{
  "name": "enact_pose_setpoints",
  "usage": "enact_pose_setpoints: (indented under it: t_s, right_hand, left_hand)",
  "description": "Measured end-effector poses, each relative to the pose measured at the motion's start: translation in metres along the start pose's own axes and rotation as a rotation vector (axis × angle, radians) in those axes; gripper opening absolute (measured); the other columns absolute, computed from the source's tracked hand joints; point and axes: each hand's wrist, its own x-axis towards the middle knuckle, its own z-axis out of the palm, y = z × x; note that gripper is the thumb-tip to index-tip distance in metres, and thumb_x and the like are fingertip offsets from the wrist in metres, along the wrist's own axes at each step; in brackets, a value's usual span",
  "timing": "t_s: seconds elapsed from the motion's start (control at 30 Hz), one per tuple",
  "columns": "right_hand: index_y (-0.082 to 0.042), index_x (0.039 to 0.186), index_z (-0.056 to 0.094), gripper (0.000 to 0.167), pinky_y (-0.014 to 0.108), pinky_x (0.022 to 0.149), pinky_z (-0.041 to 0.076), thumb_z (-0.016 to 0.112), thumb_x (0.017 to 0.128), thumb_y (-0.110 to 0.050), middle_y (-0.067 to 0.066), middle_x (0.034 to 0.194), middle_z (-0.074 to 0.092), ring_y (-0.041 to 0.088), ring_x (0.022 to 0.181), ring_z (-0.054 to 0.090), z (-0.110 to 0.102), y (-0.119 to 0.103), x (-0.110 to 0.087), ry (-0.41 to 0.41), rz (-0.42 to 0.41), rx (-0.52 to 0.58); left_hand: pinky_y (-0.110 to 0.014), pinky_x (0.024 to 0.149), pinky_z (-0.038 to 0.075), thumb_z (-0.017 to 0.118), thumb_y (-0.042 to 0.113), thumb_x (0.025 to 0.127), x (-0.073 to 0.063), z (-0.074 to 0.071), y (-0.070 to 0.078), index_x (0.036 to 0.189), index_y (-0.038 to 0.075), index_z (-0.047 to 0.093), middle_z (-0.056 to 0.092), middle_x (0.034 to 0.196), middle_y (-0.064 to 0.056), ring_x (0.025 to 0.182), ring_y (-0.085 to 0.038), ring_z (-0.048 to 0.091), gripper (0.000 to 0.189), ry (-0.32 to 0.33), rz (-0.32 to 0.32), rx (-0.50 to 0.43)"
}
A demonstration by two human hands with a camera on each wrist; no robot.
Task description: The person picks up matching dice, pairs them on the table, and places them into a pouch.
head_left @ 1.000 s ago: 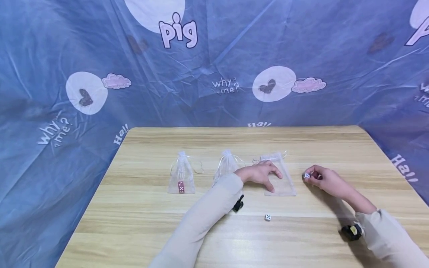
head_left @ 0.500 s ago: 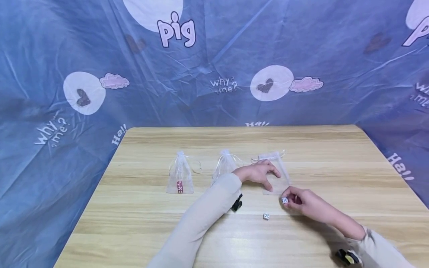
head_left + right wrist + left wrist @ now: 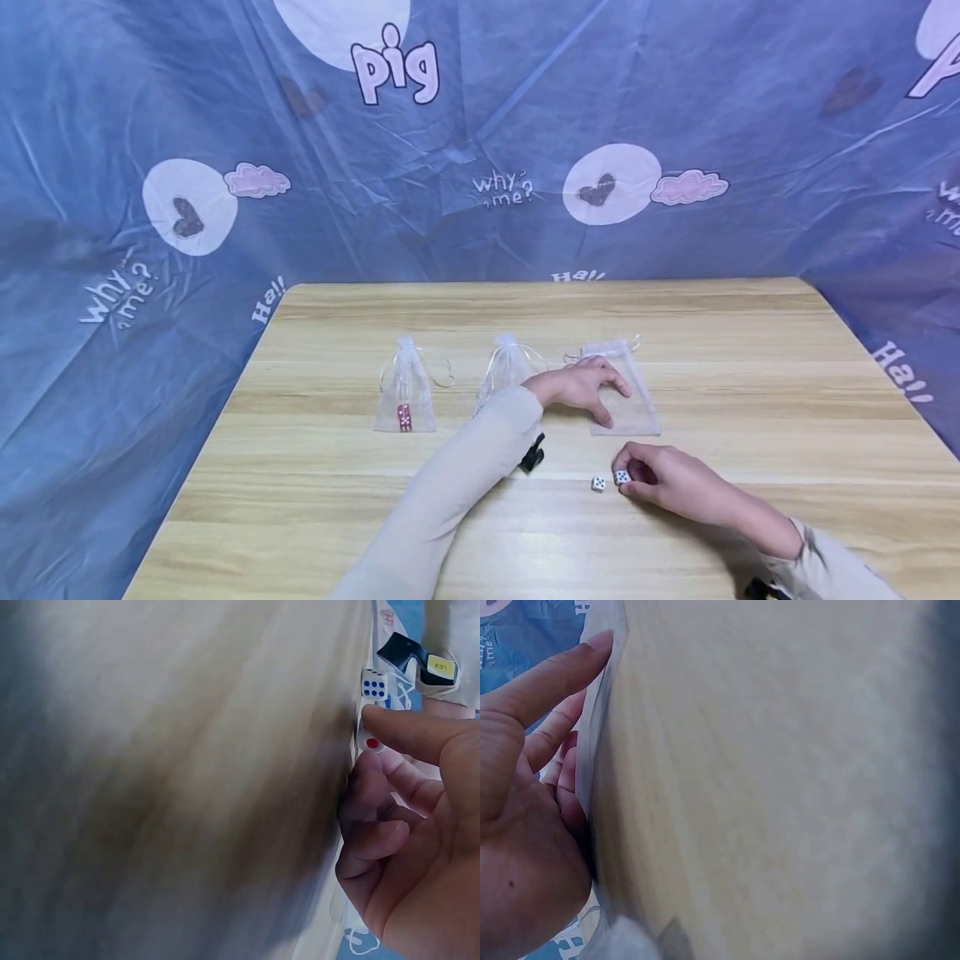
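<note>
My right hand [image 3: 678, 483] pinches a white die [image 3: 622, 477] between thumb and fingers, low over the table. Just left of it lies a second white die [image 3: 598, 484] with dark pips; a narrow gap separates the two. In the right wrist view the held die [image 3: 370, 741] shows a red pip, and the other die [image 3: 374, 685] shows blue ones. Farther back, my left hand [image 3: 581, 388] rests with spread fingers on a flat, sheer white drawstring bag [image 3: 636, 410]. Nothing is visible in that bag, though the hand covers part of it.
A sheer drawstring bag [image 3: 386, 417] with red dice [image 3: 405, 417] inside lies at the left. Another drawn-up bag [image 3: 506, 367] lies in the middle, partly behind my left sleeve [image 3: 442, 492]. The wooden table [image 3: 300, 500] ends at a blue printed cloth [image 3: 450, 242].
My right hand has carried its die from right of the bag toward the front and left, up beside the other white die. My left hand has stayed on the bag.
</note>
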Motion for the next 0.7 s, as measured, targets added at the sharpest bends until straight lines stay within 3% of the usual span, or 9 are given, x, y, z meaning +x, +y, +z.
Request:
enact_pose_setpoints:
  t_s: [0.23,0.43,0.53,0.7]
  right_hand:
    - [-0.022,0.093,0.057,0.014,0.018,0.053,0.035,0.07,0.087,-0.023,-0.017,0.069,0.045,-0.006,0.061,0.04,0.0,-0.003,0.0,-0.014,0.032,-0.013]
    - [-0.016,0.105,0.059,0.023,0.018,0.054,0.04,0.07,0.087,-0.025,-0.015,0.075,0.05,-0.007,0.063,0.043,-0.01,0.002,-0.002,-0.02,-0.044,0.054]
    - [-0.009,0.106,0.06,0.023,0.019,0.055,0.044,0.07,0.087,-0.017,-0.012,0.08,0.055,-0.006,0.065,0.047,-0.025,0.006,0.0,0.047,-0.082,0.068]
    - [-0.001,0.107,0.06,0.02,0.021,0.056,0.046,0.066,0.088,-0.006,-0.005,0.082,0.059,-0.003,0.066,0.051,-0.056,0.01,0.011,0.179,-0.005,0.0]
  left_hand:
    - [-0.022,0.111,0.028,0.083,0.028,0.073,0.0,0.0,0.0,0.122,0.029,0.062,0.047,0.131,0.008,0.127,-0.006,0.039,0.053,0.01,-0.011,-0.018]
    - [-0.025,0.112,0.029,0.082,0.029,0.074,-0.002,0.001,0.004,0.122,0.029,0.062,0.048,0.133,0.007,0.129,-0.008,0.039,0.052,0.021,-0.031,-0.022]
    - [-0.023,0.11,0.032,0.081,0.025,0.075,-0.001,-0.002,0.007,0.122,0.024,0.062,0.053,0.13,0.007,0.124,-0.008,0.045,0.051,0.012,-0.017,-0.086]
    - [-0.015,0.098,0.041,0.077,0.01,0.079,0.0,-0.013,0.009,0.125,0.011,0.059,0.062,0.126,0.001,0.113,-0.009,0.056,0.05,0.037,0.036,-0.262]
